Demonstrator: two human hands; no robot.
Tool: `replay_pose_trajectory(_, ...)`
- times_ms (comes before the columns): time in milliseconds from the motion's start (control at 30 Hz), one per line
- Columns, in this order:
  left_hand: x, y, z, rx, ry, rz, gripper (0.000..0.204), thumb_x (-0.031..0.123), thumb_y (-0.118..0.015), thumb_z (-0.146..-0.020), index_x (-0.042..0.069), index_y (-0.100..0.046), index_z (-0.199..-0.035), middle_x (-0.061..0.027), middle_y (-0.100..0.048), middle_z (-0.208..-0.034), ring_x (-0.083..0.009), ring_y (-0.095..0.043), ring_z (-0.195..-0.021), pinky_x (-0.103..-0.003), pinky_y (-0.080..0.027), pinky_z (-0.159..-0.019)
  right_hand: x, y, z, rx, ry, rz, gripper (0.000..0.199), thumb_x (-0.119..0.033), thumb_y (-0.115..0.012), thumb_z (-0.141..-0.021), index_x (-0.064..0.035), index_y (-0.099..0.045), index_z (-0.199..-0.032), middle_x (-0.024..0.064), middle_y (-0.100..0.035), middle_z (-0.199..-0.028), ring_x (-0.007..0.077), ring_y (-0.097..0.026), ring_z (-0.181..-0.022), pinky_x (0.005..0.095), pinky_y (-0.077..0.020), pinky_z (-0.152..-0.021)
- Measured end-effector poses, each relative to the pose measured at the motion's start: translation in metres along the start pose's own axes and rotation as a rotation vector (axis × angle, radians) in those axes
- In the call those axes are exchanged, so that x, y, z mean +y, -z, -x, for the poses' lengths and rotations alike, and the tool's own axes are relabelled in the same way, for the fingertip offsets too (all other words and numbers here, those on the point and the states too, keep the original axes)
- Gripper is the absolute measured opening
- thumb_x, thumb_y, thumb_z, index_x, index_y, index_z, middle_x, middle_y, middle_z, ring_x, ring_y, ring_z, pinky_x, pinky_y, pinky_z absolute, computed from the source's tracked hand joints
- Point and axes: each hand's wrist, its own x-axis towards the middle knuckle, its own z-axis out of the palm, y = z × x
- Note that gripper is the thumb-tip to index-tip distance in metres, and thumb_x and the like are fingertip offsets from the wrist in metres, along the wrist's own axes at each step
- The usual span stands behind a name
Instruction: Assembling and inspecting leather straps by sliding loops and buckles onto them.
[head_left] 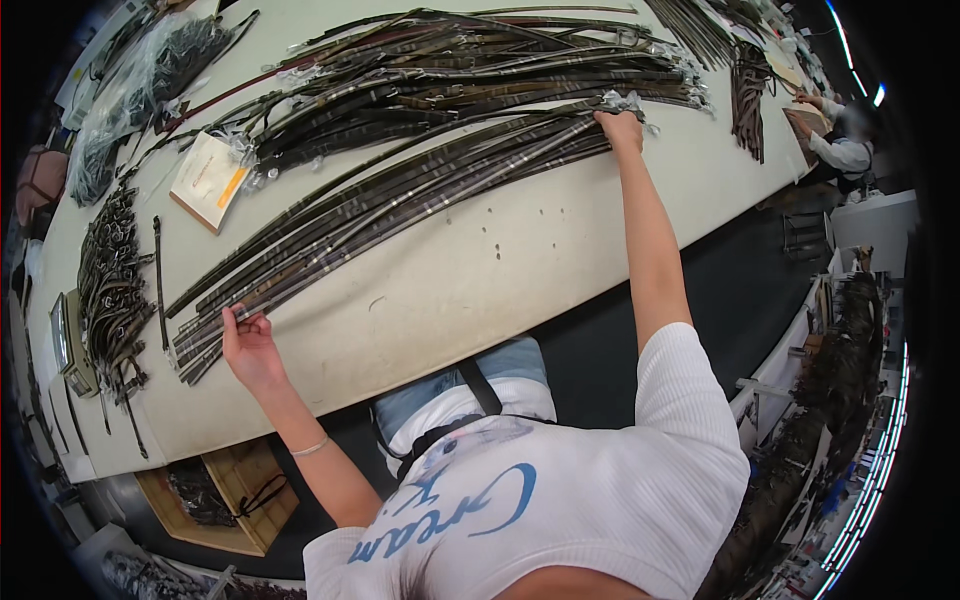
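A bundle of long, thin dark belts (400, 202) lies slantwise on the pale table in front of me. At its left end my left hand (253, 355) pinches the tip of a belt between thumb and fingers, palm partly turned up. My right hand (622, 132) reaches out to the far right end and closes on a belt there, beside buckles in clear plastic (624, 100). The right fingertips are partly hidden. Between the two hands the greyish belt runs over the others in the bundle.
Behind lies a larger heap of belts (400, 105). A white-and-orange booklet (210, 182) rests left of it. Coiled belts (112, 285) and plastic-wrapped ones (150, 85) are at the left. A wooden box (235, 490) stands below the table. Another person (850, 150) sits far right.
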Motion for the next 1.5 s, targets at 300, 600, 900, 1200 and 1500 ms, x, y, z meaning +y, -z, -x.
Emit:
replay_pose_trajectory(300, 0.007, -0.002, 0.001, 0.0, -0.028, -0.059, 0.026, 0.023, -0.055, -0.096, -0.001, -0.063, -0.092, -0.0092, -0.065, -0.075, -0.0125, -0.057, -0.063, -0.022, -0.045, -0.056, 0.001, 0.012, -0.016, -0.24, -0.143, -0.692, 0.018, 0.002, -0.058, -0.069, 0.0074, -0.056, -0.086, 0.0179, -0.061, -0.079, 0.0283, -0.066, -0.066, 0.0335, -0.0541, -0.054)
replay_pose_trajectory(600, 0.009, 0.002, -0.007, -0.028, -0.043, -0.018, 0.026, 0.024, -0.055, -0.096, 0.0, -0.063, -0.092, -0.0091, -0.064, -0.073, -0.0124, -0.058, -0.062, -0.022, -0.045, -0.055, 0.026, 0.035, -0.057, -0.391, -0.312, -1.187, 0.013, -0.002, -0.044, -0.09, 0.0029, -0.051, -0.099, 0.0142, -0.06, -0.083, 0.0248, -0.063, -0.071, 0.0332, -0.0538, -0.065)
replay_pose_trajectory(900, 0.006, 0.007, -0.006, -0.004, -0.025, 0.016, 0.025, 0.024, -0.055, -0.096, 0.0, -0.063, -0.092, -0.0076, -0.064, -0.072, -0.0125, -0.059, -0.062, -0.022, -0.044, -0.055, 0.024, 0.032, -0.046, -0.484, -0.524, -1.323, 0.015, -0.012, -0.05, -0.093, 0.0024, -0.049, -0.094, 0.0117, -0.055, -0.082, 0.0207, -0.058, -0.069, 0.0257, -0.0508, -0.056)
replay_pose_trajectory(1200, 0.013, 0.009, -0.002, 0.006, -0.05, 0.015, 0.026, 0.024, -0.054, -0.096, -0.001, -0.063, -0.094, -0.0074, -0.064, -0.075, -0.0128, -0.059, -0.066, -0.022, -0.045, -0.058, 0.02, 0.033, -0.037, -0.468, -0.456, -1.309, 0.021, -0.012, -0.037, -0.095, 0.0082, -0.043, -0.098, 0.0155, -0.051, -0.083, 0.0185, -0.05, -0.065, 0.0286, -0.0474, -0.055)
replay_pose_trajectory(1500, 0.001, 0.018, -0.015, -0.044, -0.016, 0.04, 0.026, 0.024, -0.054, -0.096, -0.001, -0.061, -0.099, -0.0071, -0.062, -0.078, -0.0128, -0.058, -0.071, -0.022, -0.046, -0.06, 0.06, 0.034, -0.061, -0.602, -0.339, -1.325, 0.023, -0.019, -0.048, -0.092, 0.0004, -0.047, -0.081, 0.0103, -0.051, -0.073, 0.0141, -0.039, -0.052, 0.0268, -0.0324, -0.042)
